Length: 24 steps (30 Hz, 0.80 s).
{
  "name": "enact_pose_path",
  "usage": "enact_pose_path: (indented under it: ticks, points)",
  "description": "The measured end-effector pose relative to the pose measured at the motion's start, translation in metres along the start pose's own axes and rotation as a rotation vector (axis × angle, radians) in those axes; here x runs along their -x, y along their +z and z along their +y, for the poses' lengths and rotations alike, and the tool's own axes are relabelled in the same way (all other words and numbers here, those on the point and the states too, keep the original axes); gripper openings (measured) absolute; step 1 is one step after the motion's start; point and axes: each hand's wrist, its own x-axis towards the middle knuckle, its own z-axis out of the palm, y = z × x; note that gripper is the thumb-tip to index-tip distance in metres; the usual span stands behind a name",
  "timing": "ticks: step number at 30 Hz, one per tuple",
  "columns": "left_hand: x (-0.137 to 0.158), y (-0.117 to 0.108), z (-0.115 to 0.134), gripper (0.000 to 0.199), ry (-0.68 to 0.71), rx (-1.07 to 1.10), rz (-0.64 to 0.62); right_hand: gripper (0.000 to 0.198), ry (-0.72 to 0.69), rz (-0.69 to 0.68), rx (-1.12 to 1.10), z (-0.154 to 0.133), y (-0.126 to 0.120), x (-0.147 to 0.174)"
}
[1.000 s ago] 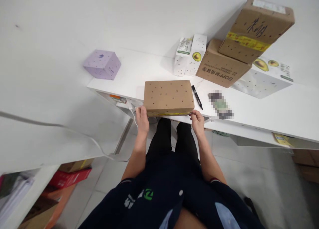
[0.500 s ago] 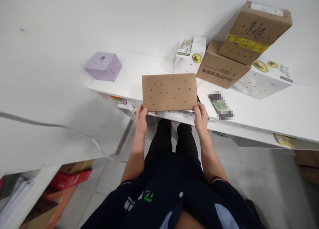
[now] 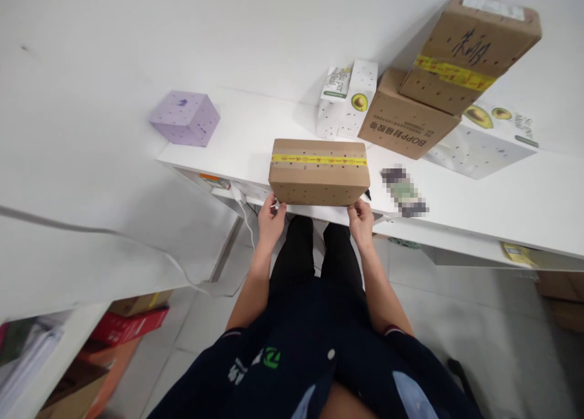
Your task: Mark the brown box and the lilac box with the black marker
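A brown cardboard box [image 3: 319, 179], with small dark spots and a strip of yellow printed tape along its top, is at the front edge of the white desk, its near side facing me. My left hand [image 3: 272, 218] grips the lower left corner, thumb and fingers at the bottom edge. At the lower right corner, my right hand [image 3: 361, 221] has its fingers curled at the same edge. Fingertips under the box are partly hidden. A small dark pointed thing [image 3: 367, 194] sticks out beside the box's right end.
On the white desk [image 3: 246, 124], a lilac box [image 3: 186, 118] stands left. White avocado-print boxes [image 3: 349, 100] and stacked brown cartons [image 3: 413, 118] stand behind to the right. A pixelated flat object [image 3: 404, 191] lies right of the box. A white cable [image 3: 250, 224] hangs at the left.
The cardboard box has tipped so its taped top shows, and it has shifted slightly right. Both hands have moved lower and closer together along its bottom edge.
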Motion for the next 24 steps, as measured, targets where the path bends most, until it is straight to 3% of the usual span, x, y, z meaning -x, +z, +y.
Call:
enact_pose_path:
  ticks: [4, 7, 11, 14, 17, 20, 24]
  points:
    - [-0.003, 0.002, 0.002, 0.043, 0.032, -0.016, -0.044, 0.049, -0.006, -0.046, 0.033, 0.006, -0.004, -0.006]
    - [-0.003, 0.000, 0.011, 0.057, 0.086, -0.019, -0.018, 0.048, -0.018, -0.030, 0.096, 0.005, -0.015, -0.015]
    - [-0.001, -0.002, 0.036, 0.070, 0.317, -0.113, 0.074, 0.041, -0.071, 0.062, 0.361, -0.011, -0.032, -0.040]
    - [-0.005, 0.002, 0.059, 0.068, 0.486, -0.259, 0.060, 0.042, -0.046, -0.031, 0.660, -0.029, -0.035, -0.065]
    - [-0.016, 0.012, 0.074, 0.058, 0.550, -0.352, 0.011, 0.038, 0.029, -0.207, 0.863, -0.045, -0.029, -0.085]
    - [-0.029, 0.022, 0.079, 0.056, 0.571, -0.333, -0.006, 0.034, 0.037, -0.284, 0.912, -0.050, -0.023, -0.097]
    - [-0.040, 0.030, 0.080, 0.054, 0.591, -0.307, 0.015, 0.027, 0.023, -0.159, 0.762, -0.038, -0.037, -0.102]
